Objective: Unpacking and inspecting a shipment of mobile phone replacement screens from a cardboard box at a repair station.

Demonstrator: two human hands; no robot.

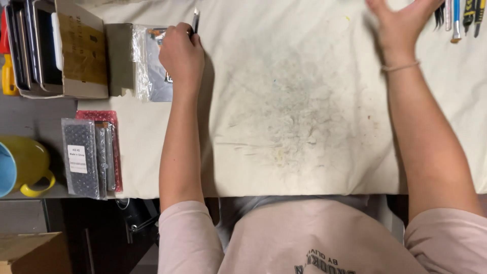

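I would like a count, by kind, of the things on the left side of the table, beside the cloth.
Mug, yellow: 1
Cardboard box with flat devices: 1
Bubble-wrap packets: 2, maybe more
Clear-wrapped part under the left hand: 1
Total: 5

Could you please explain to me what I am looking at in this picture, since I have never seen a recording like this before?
There is no machine here: a person works with two bare hands, and the single picture comes from a camera worn on their head, looking down at a table.

The table is covered by a stained pale cloth. The left hand is closed around a thin dark tool and rests by a clear plastic bag holding a flat part. The right hand is open, fingers spread, near a row of small hand tools at the far edge, and holds nothing.

To the left stand a cardboard box of flat devices on edge, some bubble-wrap packets and a yellow mug.
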